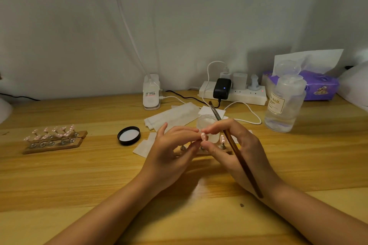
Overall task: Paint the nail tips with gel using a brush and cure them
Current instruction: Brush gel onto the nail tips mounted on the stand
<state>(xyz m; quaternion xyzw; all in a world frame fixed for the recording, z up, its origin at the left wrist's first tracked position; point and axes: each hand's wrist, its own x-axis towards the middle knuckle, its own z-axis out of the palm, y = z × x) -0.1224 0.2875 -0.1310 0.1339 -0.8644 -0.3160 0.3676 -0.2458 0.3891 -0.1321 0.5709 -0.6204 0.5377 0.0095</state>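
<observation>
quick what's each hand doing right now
Left hand: fingers pinch the nail tip.
Right hand: holds the brush and pinches the same nail tip.

wooden tabletop [59, 175], mid: left hand [171, 153] & right hand [235, 145] pinch one pink nail tip [203, 137] betw fingertips, over a holder strip. right hand also holds brush [233, 141], bristles toward far edge. left side: rack of pink tips [53, 138]. black lid [129, 135] nr centre. far right: clear bottle [284, 105], tissue box [318, 85].
</observation>
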